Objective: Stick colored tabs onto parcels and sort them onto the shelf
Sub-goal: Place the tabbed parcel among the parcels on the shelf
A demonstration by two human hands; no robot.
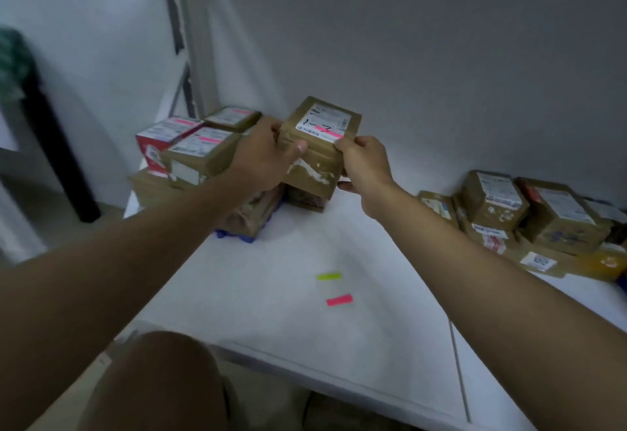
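White table (271,312) stood against a grey wall (441,57). Both hands grasped a brown parcel (317,145) above the left stack (200,149): left hand (268,155) clasping its side, right hand (364,166) pinching its corner. Pink tab (339,300) and green tab (329,276) lay loose. Right pile (529,223) ran off frame; labels blurred.

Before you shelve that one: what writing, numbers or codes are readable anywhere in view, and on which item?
"1-3", or possibly "1-7" (last digit unclear): handwritten in black on the white shipping label of the held parcel, just above its pink tab.
Printed text on that label: too small and blurred to read.
Labels on the left parcel stack: blurred, unreadable.
Labels and a code patch on the right parcel stack: unreadable.
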